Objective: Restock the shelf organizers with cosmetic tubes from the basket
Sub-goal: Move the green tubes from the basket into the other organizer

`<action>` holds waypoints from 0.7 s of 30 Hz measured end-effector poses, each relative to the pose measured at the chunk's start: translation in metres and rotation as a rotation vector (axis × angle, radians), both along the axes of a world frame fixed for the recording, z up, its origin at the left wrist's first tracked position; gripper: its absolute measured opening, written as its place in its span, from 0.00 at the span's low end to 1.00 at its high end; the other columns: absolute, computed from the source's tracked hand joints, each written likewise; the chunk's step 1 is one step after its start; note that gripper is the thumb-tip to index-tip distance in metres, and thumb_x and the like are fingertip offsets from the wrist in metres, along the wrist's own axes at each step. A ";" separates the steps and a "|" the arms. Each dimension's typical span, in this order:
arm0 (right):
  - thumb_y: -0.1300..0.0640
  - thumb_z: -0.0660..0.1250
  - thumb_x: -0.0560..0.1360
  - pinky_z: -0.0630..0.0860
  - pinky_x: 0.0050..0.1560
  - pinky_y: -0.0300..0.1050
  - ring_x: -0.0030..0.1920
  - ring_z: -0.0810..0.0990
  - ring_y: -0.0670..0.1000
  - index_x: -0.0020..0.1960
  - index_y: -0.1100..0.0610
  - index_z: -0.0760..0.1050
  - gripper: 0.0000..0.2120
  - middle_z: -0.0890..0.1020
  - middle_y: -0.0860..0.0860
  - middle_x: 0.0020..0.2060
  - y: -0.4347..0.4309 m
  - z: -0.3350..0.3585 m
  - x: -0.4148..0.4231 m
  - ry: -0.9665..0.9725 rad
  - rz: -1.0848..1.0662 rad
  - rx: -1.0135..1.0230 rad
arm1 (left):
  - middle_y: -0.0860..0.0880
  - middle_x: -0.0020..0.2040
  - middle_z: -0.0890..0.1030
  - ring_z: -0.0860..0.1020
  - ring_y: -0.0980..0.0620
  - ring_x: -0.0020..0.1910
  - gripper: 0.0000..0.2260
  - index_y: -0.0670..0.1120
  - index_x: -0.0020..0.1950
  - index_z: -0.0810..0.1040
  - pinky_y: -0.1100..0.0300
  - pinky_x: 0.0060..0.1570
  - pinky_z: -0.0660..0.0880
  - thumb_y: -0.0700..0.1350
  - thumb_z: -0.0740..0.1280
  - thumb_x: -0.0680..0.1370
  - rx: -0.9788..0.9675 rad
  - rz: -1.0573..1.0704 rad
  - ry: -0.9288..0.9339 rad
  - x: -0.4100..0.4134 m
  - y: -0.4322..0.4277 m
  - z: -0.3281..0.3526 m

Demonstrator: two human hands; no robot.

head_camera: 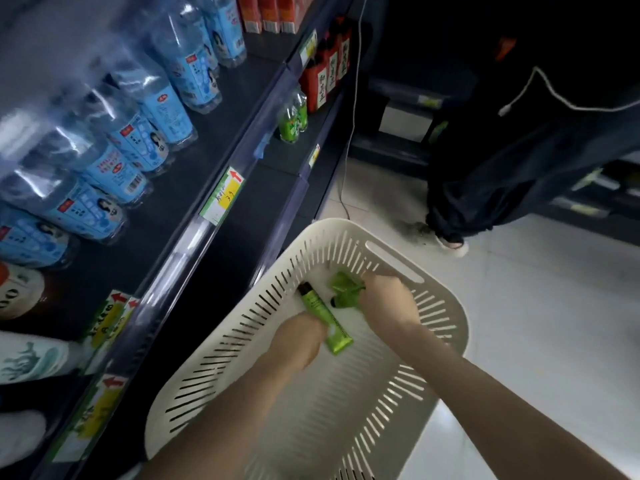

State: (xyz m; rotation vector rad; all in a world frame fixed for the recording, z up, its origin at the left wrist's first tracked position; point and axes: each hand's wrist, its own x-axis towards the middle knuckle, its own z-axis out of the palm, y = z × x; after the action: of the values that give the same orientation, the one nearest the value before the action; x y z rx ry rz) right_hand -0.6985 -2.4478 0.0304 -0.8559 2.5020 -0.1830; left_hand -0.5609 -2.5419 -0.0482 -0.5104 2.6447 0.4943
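Fingers of the left hand [298,341] curl round the crimped end of a green tube [320,311] in the middle of the white slotted basket [221,344], black cap toward the shelf-side wall. Near the far rim, the right hand [382,299] clutches a green bunch [344,289], probably more tubes; blur hides its fingertips. Water bottles [138,133] line the shelf [194,209] alongside.

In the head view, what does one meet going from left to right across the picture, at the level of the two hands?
yellow price label → left hand → green tube it holds → bunch of green tubes → right hand gripping that bunch → basket rim → floor
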 end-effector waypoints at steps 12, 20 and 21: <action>0.65 0.63 0.72 0.67 0.33 0.42 0.35 0.74 0.54 0.38 0.54 0.71 0.08 0.75 0.51 0.34 0.027 0.003 -0.004 -0.026 -0.054 -0.078 | 0.47 0.51 0.76 0.73 0.45 0.52 0.08 0.45 0.47 0.79 0.54 0.54 0.69 0.35 0.68 0.71 -0.125 -0.336 0.104 -0.025 -0.005 -0.034; 0.66 0.69 0.60 0.78 0.41 0.46 0.38 0.79 0.56 0.40 0.54 0.82 0.11 0.81 0.51 0.36 0.016 0.025 0.007 -0.168 -0.041 -0.088 | 0.49 0.48 0.79 0.77 0.49 0.48 0.08 0.44 0.50 0.81 0.55 0.49 0.76 0.45 0.70 0.73 0.218 0.249 0.116 0.005 -0.012 0.009; 0.65 0.69 0.60 0.77 0.42 0.45 0.38 0.79 0.55 0.37 0.53 0.82 0.10 0.81 0.49 0.36 0.014 0.030 0.010 -0.173 -0.038 -0.085 | 0.49 0.46 0.80 0.78 0.49 0.46 0.07 0.44 0.47 0.81 0.55 0.46 0.76 0.46 0.72 0.72 0.283 0.347 0.109 0.009 -0.015 0.018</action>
State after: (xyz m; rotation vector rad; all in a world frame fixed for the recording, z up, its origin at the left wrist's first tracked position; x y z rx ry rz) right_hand -0.6889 -2.4338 0.0606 -0.7910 2.3633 -0.3628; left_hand -0.5518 -2.5565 -0.0304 -0.8756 2.5311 1.0095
